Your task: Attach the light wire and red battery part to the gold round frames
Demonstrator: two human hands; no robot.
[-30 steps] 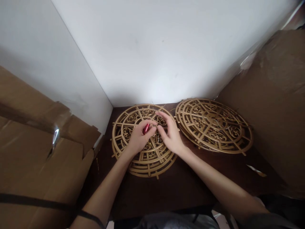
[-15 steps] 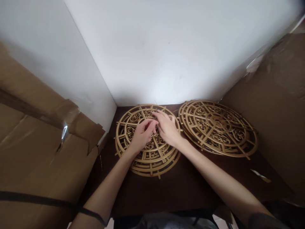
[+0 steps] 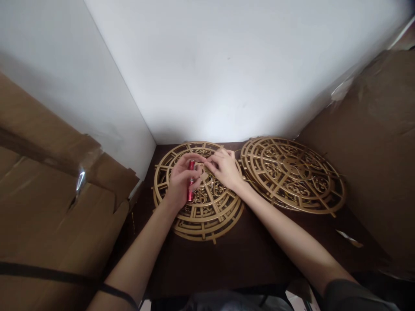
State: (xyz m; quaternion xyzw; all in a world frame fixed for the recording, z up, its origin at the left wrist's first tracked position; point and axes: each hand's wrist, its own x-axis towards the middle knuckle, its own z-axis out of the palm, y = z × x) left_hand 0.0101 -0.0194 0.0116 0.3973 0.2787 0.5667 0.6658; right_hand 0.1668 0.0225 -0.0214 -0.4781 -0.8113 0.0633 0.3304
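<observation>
A slim red metallic cylinder (image 3: pixel 189 195) with a silver band is held upright in my left hand (image 3: pixel 177 183). The thumb and fingers curl round it, and the index finger reaches toward my other hand. My right hand (image 3: pixel 228 170) has thumb and index finger pinched together near the left index fingertip; what lies between them is too small to make out. Both hands are over a stack of round gold openwork panels (image 3: pixel 203 224) with scrolled patterns. The top panel's centre is partly hidden by the fingers.
To the right lies a second stack of similar gold panels (image 3: pixel 311 204), with thin gold wire on top. A small pale scrap (image 3: pixel 348 237) rests on the dark tabletop (image 3: pixel 253 259). Cardboard (image 3: pixel 39 207) lines the left side, more cardboard (image 3: pixel 369 142) the right; a white wall (image 3: pixel 220 77) stands behind.
My left hand has drawn left and opened out somewhat, bringing the red cylinder into clear sight. My right hand's fingers have gone from spread over the panel to a pinch.
</observation>
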